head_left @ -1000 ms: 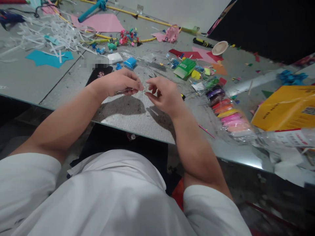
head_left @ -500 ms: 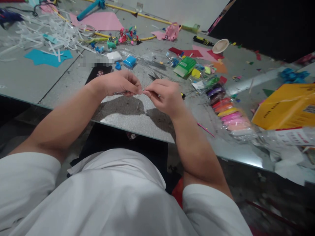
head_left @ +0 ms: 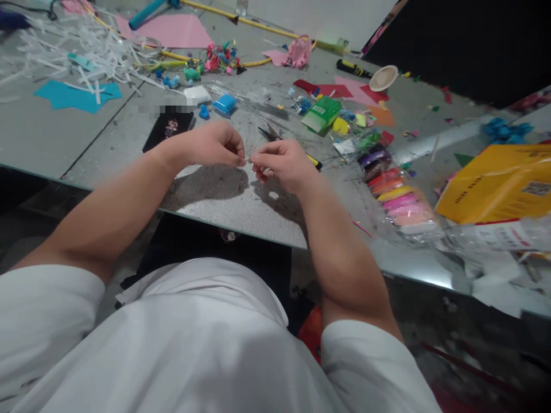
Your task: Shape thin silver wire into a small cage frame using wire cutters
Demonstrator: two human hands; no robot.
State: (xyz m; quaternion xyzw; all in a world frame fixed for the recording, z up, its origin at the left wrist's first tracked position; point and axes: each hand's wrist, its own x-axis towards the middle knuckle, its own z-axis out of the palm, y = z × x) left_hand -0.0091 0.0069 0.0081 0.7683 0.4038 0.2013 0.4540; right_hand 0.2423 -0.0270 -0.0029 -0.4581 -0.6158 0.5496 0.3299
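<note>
Fingers (head_left: pixel 264 155) of left hand (head_left: pixel 214 143) and right hand (head_left: pixel 287 164) pinched close on tiny piece (head_left: pixel 247 161), presumably for precision. Scissors (head_left: pixel 269 134) just beyond, within reach.

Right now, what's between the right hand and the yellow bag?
In the head view: a black-yellow handle by the right hand, then colourful packets nearer the yellow bag.

Left hand (head_left: pixel 219 144) and right hand (head_left: pixel 284 163) were held close mid-frame, a tiny indistinct piece (head_left: pixel 248 161) was pinched between, scissors (head_left: pixel 271 135) were half-hidden behind, white paper strips (head_left: pixel 88 54) were heaped in the upper left
</note>
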